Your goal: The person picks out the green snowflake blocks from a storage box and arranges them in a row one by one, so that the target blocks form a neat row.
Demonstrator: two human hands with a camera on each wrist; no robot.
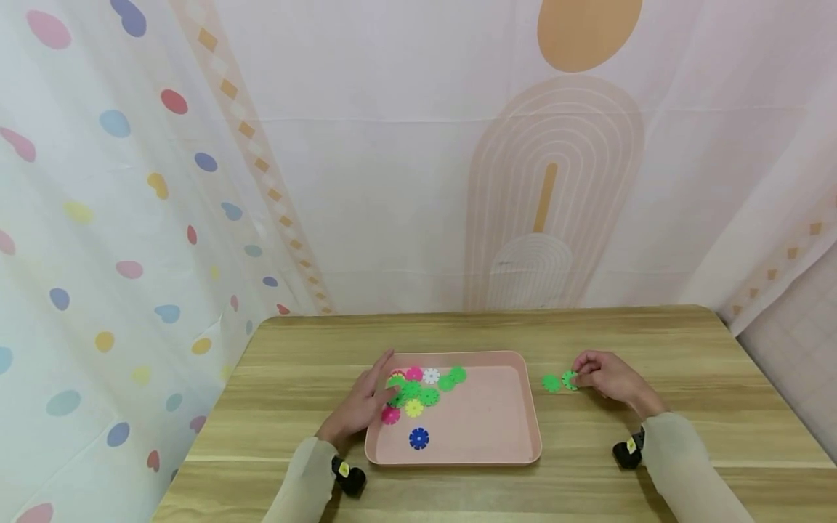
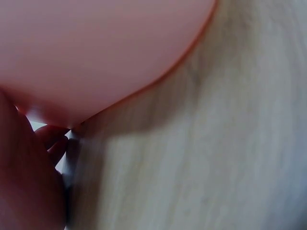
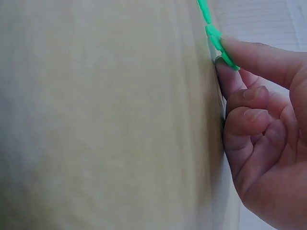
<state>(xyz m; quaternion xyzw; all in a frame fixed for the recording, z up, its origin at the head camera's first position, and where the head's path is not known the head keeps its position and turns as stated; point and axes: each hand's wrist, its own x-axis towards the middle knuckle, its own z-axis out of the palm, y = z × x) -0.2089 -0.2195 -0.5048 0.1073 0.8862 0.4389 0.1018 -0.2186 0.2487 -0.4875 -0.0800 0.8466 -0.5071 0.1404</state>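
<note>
My right hand (image 1: 608,374) pinches a green notched plastic disc (image 1: 569,380) between thumb and index finger, just above the table right of the tray. In the right wrist view the green disc (image 3: 221,47) is seen edge-on, with the other fingers curled below. Another green disc (image 1: 551,383) lies to its left. My left hand (image 1: 358,407) grips the left side of the pink tray (image 1: 484,421), its thumb over the rim and its fingers along the outside. Under the thumb tip sit green discs (image 1: 410,390), partly hidden. In the left wrist view, fingers (image 2: 56,143) touch the tray's outer wall.
The tray also holds pink discs (image 1: 391,415), a white disc (image 1: 431,375), a yellow disc (image 1: 415,408) and a blue disc (image 1: 419,438). The wooden table (image 1: 451,334) ends at a patterned curtain (image 1: 392,181) behind it.
</note>
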